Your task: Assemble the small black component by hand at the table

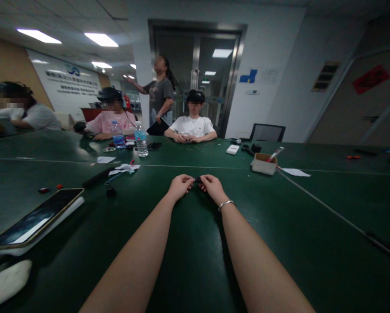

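Observation:
Both my arms reach out over the dark green table (195, 243), and my hands meet at its middle. A small dark object (197, 179) sits between my fingertips; its kind is too small to make out. My left hand (181, 187) pinches its left end, where a lighter bit shows. With thumb and fingers closed, my right hand (212, 188) grips the dark right end. A silver bracelet (225, 205) is around my right wrist. The fingers hide part of the object.
At left lie a phone (38, 217) on a white block and a white rounded object (7, 282). Water bottles (141, 141) stand farther back. A small box (264, 164) holding a pen-like item is at right. Several people sit or stand beyond, one person (193, 128) directly opposite.

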`<state>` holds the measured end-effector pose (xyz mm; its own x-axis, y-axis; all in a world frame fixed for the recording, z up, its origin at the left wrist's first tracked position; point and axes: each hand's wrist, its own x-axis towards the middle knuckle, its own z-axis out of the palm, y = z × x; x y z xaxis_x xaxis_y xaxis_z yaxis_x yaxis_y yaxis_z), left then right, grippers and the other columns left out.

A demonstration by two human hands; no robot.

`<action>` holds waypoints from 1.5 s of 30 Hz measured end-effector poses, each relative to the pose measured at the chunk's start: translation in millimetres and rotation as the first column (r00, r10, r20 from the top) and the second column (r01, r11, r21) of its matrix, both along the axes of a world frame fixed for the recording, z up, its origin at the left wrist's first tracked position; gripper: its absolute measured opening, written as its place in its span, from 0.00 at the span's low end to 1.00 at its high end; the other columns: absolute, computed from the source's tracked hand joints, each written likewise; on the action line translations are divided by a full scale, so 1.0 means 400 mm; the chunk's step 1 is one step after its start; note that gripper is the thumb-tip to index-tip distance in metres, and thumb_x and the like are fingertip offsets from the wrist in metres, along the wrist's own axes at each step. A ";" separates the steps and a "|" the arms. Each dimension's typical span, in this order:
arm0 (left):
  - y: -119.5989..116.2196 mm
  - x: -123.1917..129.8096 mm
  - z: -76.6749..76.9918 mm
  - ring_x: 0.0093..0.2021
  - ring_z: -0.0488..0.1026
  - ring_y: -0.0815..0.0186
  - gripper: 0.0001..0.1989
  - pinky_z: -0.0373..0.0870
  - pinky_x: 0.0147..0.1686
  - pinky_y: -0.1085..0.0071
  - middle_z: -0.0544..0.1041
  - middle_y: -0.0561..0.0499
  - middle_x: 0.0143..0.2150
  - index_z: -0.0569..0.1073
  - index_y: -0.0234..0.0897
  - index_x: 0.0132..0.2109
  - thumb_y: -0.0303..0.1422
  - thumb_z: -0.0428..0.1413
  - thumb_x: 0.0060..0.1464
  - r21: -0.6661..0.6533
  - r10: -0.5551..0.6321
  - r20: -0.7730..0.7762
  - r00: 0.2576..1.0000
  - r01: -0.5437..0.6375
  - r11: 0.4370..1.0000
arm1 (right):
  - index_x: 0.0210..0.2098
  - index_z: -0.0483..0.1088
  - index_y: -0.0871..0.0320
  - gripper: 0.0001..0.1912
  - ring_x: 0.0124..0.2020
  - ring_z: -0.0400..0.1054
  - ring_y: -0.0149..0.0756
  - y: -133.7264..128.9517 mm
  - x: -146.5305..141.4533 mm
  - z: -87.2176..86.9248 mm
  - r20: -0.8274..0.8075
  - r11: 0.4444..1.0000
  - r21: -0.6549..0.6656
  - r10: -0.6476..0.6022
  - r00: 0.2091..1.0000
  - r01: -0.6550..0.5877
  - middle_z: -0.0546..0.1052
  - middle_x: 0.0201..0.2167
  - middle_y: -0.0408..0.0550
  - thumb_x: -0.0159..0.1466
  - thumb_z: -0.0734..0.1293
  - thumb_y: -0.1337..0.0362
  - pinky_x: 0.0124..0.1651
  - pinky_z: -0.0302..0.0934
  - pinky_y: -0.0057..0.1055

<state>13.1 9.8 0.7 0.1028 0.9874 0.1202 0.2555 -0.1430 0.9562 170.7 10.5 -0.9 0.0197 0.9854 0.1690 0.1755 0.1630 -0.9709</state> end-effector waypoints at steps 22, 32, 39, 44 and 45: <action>0.010 -0.003 -0.004 0.26 0.69 0.72 0.15 0.64 0.22 0.79 0.75 0.48 0.29 0.75 0.32 0.38 0.41 0.53 0.55 -0.029 0.025 -0.067 0.997 -0.027 0.999 | 0.37 0.72 0.63 0.08 0.19 0.64 0.25 -0.001 0.002 -0.002 0.006 1.000 0.010 0.008 1.000 -0.008 0.73 0.21 0.44 0.61 0.64 0.65 0.22 0.59 0.21; 0.000 0.002 -0.003 0.26 0.69 0.72 0.13 0.64 0.20 0.80 0.73 0.50 0.29 0.72 0.36 0.42 0.39 0.54 0.54 0.023 0.040 -0.007 0.999 -0.040 0.999 | 0.37 0.71 0.62 0.08 0.19 0.64 0.25 0.001 0.000 -0.005 0.004 1.000 0.022 0.012 1.000 -0.012 0.73 0.20 0.43 0.60 0.64 0.65 0.21 0.58 0.20; 0.002 -0.003 -0.005 0.30 0.71 0.69 0.13 0.66 0.21 0.79 0.74 0.49 0.31 0.72 0.37 0.44 0.38 0.55 0.53 0.029 0.011 -0.053 0.999 -0.010 1.000 | 0.37 0.71 0.63 0.07 0.19 0.64 0.25 0.004 0.001 -0.005 0.012 1.000 0.025 0.006 1.000 -0.006 0.73 0.21 0.43 0.60 0.65 0.65 0.21 0.58 0.20; 0.005 -0.004 -0.010 0.33 0.72 0.68 0.13 0.67 0.21 0.78 0.75 0.47 0.35 0.73 0.36 0.44 0.37 0.56 0.53 0.045 0.010 -0.056 0.998 -0.007 0.999 | 0.37 0.71 0.63 0.07 0.19 0.64 0.25 0.003 0.001 -0.003 0.016 1.000 0.010 0.011 1.000 -0.011 0.73 0.21 0.43 0.61 0.64 0.66 0.21 0.58 0.20; 0.005 -0.004 -0.011 0.33 0.72 0.68 0.12 0.68 0.22 0.78 0.75 0.46 0.36 0.73 0.36 0.43 0.36 0.56 0.52 0.048 0.020 -0.054 0.998 -0.017 0.999 | 0.37 0.71 0.63 0.07 0.19 0.64 0.25 0.003 0.001 -0.003 0.017 1.000 0.011 0.012 1.000 -0.012 0.73 0.21 0.44 0.61 0.64 0.66 0.21 0.58 0.20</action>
<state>11.5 11.9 -3.6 0.0921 0.9825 0.1619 0.3099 -0.1828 0.9330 171.3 11.8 -2.3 0.0045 0.9837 0.1799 0.1898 0.1758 -0.9660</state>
